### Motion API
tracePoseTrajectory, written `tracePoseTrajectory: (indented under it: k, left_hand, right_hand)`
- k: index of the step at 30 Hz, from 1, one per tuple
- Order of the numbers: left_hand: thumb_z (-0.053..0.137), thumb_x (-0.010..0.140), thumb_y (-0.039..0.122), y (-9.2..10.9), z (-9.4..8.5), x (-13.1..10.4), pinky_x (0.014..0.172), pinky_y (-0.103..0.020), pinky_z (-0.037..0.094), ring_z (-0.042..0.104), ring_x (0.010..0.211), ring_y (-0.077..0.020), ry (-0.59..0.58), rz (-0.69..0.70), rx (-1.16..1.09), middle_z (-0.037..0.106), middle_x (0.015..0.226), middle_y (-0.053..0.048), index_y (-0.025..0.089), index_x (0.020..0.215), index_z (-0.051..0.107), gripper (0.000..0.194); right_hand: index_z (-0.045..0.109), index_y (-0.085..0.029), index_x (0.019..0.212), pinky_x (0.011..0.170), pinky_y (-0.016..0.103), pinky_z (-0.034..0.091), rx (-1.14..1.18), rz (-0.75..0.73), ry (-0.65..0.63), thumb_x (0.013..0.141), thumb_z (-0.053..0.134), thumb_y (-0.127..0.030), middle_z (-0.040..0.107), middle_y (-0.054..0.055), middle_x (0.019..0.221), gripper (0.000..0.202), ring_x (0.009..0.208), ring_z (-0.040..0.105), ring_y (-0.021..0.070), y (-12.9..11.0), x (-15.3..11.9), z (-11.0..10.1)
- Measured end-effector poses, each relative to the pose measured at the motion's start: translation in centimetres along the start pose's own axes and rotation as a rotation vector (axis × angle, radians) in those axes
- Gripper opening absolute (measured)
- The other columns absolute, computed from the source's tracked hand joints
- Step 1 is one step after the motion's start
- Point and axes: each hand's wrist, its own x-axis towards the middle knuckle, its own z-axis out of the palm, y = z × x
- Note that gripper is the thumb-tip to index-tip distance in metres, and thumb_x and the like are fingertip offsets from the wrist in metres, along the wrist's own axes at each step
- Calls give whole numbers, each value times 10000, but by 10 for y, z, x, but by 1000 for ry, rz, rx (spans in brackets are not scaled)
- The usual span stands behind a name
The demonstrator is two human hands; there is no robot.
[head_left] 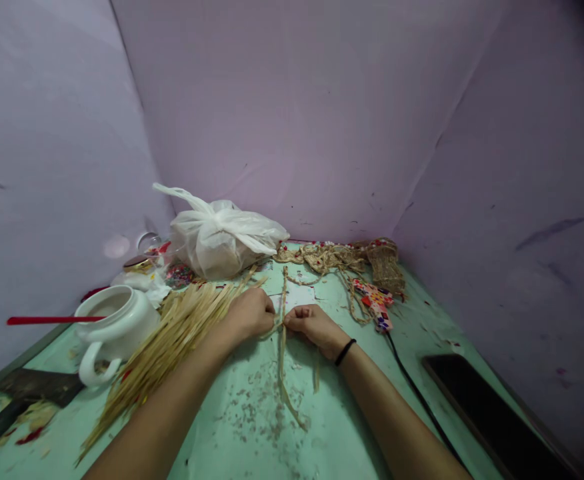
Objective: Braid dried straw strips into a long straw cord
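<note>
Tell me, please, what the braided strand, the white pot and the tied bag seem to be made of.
Braided strand: probably dried plant fibre, matte; flat straw-coloured ends trail from it.
White pot: likely glazed ceramic, given its smooth, glossy surface, though plastic is possible.
Tied bag: thin plastic, apparently, slightly shiny, since it looks translucent and crinkled.

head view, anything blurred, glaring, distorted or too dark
Head view: dim light, soft shadows; head view, centre: the braided straw between left hand and right hand looks soft; head view, left: a pale round spot on the left wall, possibly glare; head view, right: the dark slab looks stretched, probably by the wide lens, and the top corner goes black.
</note>
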Motion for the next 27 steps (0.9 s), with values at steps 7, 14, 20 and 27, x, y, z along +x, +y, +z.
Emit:
tracePoseTrajectory:
  k: [7, 14, 20, 27]
  left_hand:
    - [511, 543, 200, -1, 1, -2, 423, -199, 210, 278, 423, -63, -217, -15, -161, 347, 399, 48, 106, 497, 605, 141]
    - [517, 491, 119, -6, 12, 5, 400, -191, 244, 323, 395, -62, -149, -151, -295, 399, 384, 50, 111, 536, 607, 101]
    - [514, 550, 182, -8, 14, 8, 316, -184, 167, 302, 302, -57, -298, -430, -525, 393, 344, 34, 134, 466, 481, 102]
    - [468, 634, 109, 5, 7, 3, 330, -158, 323, 422, 310, -66, -440, -462, -747, 480, 375, -21, 69, 523, 532, 135]
  right_hand:
    - [504, -133, 534, 367, 213, 100, -2, 9, 2, 607, 518, -187, 371, -69, 384, 93, 328, 210, 23, 2, 1, 0]
    - [500, -137, 531, 355, 207, 115, -27, 2, 21, 602, 524, -188, 353, -75, 367, 90, 328, 218, 28, 3, 2, 1]
    - [510, -129, 528, 387, 190, 185, -67, -78, 53, 590, 531, -167, 428, -53, 416, 76, 388, 290, 37, 10, 8, 3]
    - [505, -133, 489, 429, 190, 248, -8, -107, 39, 578, 543, -151, 471, -28, 440, 98, 430, 354, 53, 12, 9, 6]
